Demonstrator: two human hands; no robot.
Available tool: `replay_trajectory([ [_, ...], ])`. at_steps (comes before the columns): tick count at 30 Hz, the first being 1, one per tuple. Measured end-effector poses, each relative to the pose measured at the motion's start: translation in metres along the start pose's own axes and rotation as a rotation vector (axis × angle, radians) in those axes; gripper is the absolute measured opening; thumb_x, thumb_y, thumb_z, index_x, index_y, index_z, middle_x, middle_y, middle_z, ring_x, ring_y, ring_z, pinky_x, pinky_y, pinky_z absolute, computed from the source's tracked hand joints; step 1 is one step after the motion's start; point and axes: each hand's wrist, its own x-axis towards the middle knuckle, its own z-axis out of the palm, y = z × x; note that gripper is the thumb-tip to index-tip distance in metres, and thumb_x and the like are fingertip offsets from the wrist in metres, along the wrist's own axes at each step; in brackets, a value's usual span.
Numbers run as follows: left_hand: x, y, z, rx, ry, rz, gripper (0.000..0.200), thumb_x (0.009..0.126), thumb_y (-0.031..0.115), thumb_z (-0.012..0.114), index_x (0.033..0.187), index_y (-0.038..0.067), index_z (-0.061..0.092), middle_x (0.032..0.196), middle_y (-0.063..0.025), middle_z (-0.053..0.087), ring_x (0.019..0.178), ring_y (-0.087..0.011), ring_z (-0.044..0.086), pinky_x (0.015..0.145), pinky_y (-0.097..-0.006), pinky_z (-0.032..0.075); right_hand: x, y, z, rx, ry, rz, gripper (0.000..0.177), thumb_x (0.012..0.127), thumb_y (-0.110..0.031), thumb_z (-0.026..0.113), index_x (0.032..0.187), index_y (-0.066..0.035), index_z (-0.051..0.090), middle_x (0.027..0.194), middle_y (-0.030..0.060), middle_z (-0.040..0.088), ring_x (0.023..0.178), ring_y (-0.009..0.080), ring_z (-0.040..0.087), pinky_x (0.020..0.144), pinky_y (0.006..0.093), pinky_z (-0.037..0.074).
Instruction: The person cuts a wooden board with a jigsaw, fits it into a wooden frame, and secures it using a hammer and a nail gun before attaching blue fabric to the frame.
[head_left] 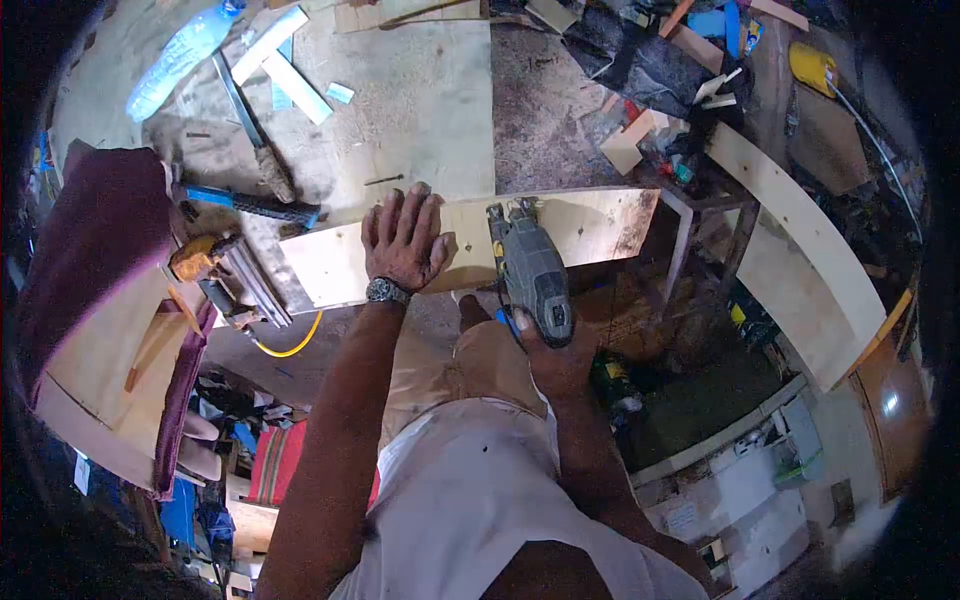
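Observation:
A long pale board (345,262) lies across the front edge of the workbench, its right part reaching past the light bench top. My left hand (404,240) presses flat on the board with its fingers stretched forward and a watch on the wrist. My right hand (556,352) is wrapped round the rear of a grey jigsaw (535,270), whose front rests on the board right of my left hand. The blade and the fingers under the tool are hidden.
On the bench (430,110) lie a plastic bottle (185,58), a hammer (250,205), a machete-like tool (255,135) and wood strips (297,88). A nail gun (225,275) with a yellow hose sits left. A curved board (800,225) leans right, beside a metal stand (684,235).

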Motion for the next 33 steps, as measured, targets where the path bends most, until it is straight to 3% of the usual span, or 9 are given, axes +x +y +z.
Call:
replay_trajectory([
  [12, 0.000, 0.000, 0.003, -0.007, -0.010, -0.012, 0.057, 0.088, 0.045, 0.051, 0.139, 0.021, 0.051, 0.150, -0.0041, 0.042, 0.138, -0.0313, 0.034, 0.114, -0.0523, 0.016, 0.002, -0.010, -0.002, 0.016, -0.004, 0.011, 0.042, 0.076, -0.035, 0.081, 0.096, -0.002, 0.064, 0.082, 0.0098, 0.068, 0.075, 0.0186, 0.066, 0.071, 0.0364, 0.052],
  [23, -0.001, -0.001, 0.002, 0.004, -0.036, -0.005, 0.059, 0.088, 0.045, 0.051, 0.141, 0.021, 0.048, 0.151, -0.0038, 0.040, 0.139, -0.0308, 0.032, 0.115, -0.0517, 0.015, 0.004, -0.003, 0.000, -0.034, 0.027, -0.026, 0.042, 0.076, -0.037, 0.081, 0.095, -0.003, 0.065, 0.083, 0.0105, 0.068, 0.075, 0.0243, 0.067, 0.071, 0.0373, 0.053],
  [27, -0.002, -0.002, 0.005, -0.006, -0.010, -0.003, 0.058, 0.088, 0.045, 0.051, 0.140, 0.020, 0.048, 0.151, -0.0037, 0.040, 0.140, -0.0306, 0.032, 0.115, -0.0514, 0.014, 0.004, -0.013, -0.003, -0.056, 0.010, -0.039, 0.031, 0.077, -0.024, 0.079, 0.090, 0.001, 0.066, 0.082, 0.0115, 0.068, 0.077, 0.0229, 0.067, 0.071, 0.0390, 0.052],
  [30, -0.001, -0.001, 0.004, -0.010, -0.007, -0.004, 0.058, 0.088, 0.045, 0.051, 0.140, 0.020, 0.049, 0.151, -0.0033, 0.040, 0.140, -0.0304, 0.032, 0.115, -0.0513, 0.014, 0.006, -0.019, -0.003, 0.063, 0.016, -0.053, 0.031, 0.077, -0.024, 0.079, 0.090, 0.001, 0.066, 0.081, 0.0114, 0.068, 0.076, 0.0225, 0.067, 0.070, 0.0388, 0.052],
  [33, 0.000, 0.000, 0.001, 0.000, -0.006, -0.002, 0.057, 0.088, 0.045, 0.052, 0.139, 0.021, 0.050, 0.151, -0.0026, 0.040, 0.139, -0.0295, 0.033, 0.115, -0.0515, 0.016, 0.004, -0.006, -0.001, -0.006, 0.048, -0.066, 0.031, 0.077, -0.023, 0.078, 0.091, 0.001, 0.066, 0.082, 0.0111, 0.068, 0.077, 0.0223, 0.067, 0.071, 0.0388, 0.052],
])
